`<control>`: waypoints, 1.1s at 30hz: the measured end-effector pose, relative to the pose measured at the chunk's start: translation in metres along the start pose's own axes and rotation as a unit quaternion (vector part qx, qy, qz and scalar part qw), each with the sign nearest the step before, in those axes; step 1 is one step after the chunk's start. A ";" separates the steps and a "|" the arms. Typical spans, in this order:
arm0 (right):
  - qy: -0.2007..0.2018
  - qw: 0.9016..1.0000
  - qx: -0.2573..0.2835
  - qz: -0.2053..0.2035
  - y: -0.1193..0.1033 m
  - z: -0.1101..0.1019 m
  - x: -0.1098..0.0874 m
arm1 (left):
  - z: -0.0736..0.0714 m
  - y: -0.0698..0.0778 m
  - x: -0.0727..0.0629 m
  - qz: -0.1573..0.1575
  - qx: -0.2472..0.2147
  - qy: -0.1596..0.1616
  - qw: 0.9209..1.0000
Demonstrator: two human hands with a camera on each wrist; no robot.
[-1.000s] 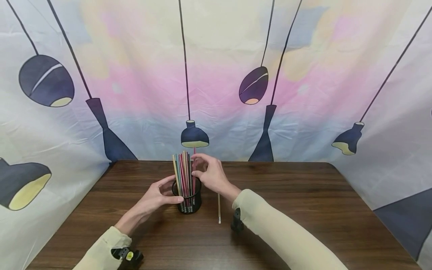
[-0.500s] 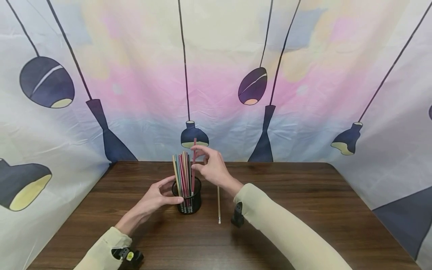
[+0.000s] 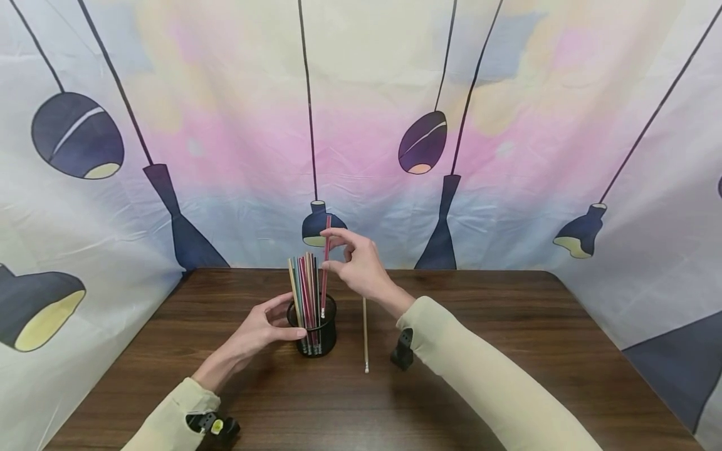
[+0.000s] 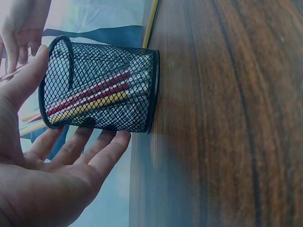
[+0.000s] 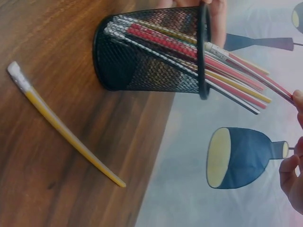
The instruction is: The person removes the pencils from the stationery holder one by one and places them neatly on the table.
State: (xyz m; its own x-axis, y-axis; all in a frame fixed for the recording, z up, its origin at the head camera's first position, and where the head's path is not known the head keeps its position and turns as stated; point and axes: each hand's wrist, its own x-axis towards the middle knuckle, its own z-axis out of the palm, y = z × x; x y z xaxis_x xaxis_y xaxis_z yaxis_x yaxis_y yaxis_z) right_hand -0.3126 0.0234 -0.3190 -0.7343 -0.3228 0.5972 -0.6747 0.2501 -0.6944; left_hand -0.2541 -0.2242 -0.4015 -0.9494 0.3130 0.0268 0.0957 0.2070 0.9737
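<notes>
A black mesh pencil cup (image 3: 328, 339) stands upright on the table, holding several pencils (image 3: 305, 282) with their eraser ends down. Around its left side my left hand (image 3: 264, 327) grips it, thumb at the near rim and fingers along the mesh (image 4: 102, 90). My right hand (image 3: 362, 266) pinches a red pencil (image 3: 324, 282) between thumb and fingertips above the cup. The red pencil is nearly upright, its eraser end low; in the right wrist view its metal band (image 5: 217, 50) is right at the cup's rim.
To the right of the cup, a yellow pencil (image 3: 365, 341) with a white eraser lies on the dark wooden table (image 3: 479, 351). Behind the table hangs a pastel cloth (image 3: 372, 188) printed with lamps. A black camera (image 3: 403, 349) sits at the right sleeve.
My right hand has risen, drawing the red pencil upward so its eraser end has come up from inside the cup to about the rim. My left hand stays on the cup.
</notes>
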 end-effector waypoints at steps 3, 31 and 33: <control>0.001 1.000 0.001 0.001 -0.003 -0.005 0.001 | 0.000 0.001 0.000 -0.007 -0.005 0.001 1.000; 0.006 0.997 -0.059 0.053 0.028 -0.051 -0.034 | 0.001 0.000 -0.002 0.001 0.002 0.006 1.000; 0.002 0.996 -0.064 0.064 0.031 -0.055 -0.038 | 0.001 0.001 -0.001 0.002 0.002 0.006 1.000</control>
State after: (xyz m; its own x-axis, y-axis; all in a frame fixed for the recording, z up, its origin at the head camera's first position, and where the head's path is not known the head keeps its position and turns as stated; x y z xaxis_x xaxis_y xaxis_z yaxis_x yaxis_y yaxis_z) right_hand -0.3100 0.0933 -0.3413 -0.8146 -0.2780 0.5091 -0.5799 0.4032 -0.7079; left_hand -0.2525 -0.2231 -0.4012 -0.9527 0.3022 0.0331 0.1002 0.2095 0.9727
